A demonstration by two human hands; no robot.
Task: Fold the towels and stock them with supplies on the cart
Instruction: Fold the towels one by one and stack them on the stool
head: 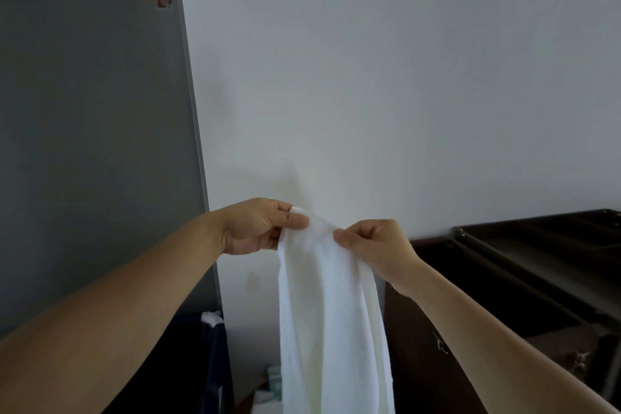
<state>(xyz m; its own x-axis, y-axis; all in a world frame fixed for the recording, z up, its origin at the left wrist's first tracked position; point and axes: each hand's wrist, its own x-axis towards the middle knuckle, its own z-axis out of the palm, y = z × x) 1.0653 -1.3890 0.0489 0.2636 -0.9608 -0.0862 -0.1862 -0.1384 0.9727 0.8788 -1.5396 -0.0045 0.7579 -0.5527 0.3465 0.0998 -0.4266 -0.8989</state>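
The dark cart [430, 329] stood just right of the grip and below it. The white towel [329, 329] hung straight down from the grip, bunched lengthwise. It looked soft, limp and light, best taken at its top corners and spread wide. The left hand [258, 228] and right hand [373, 245], close together, each pinched its top edge between thumb and fingers.
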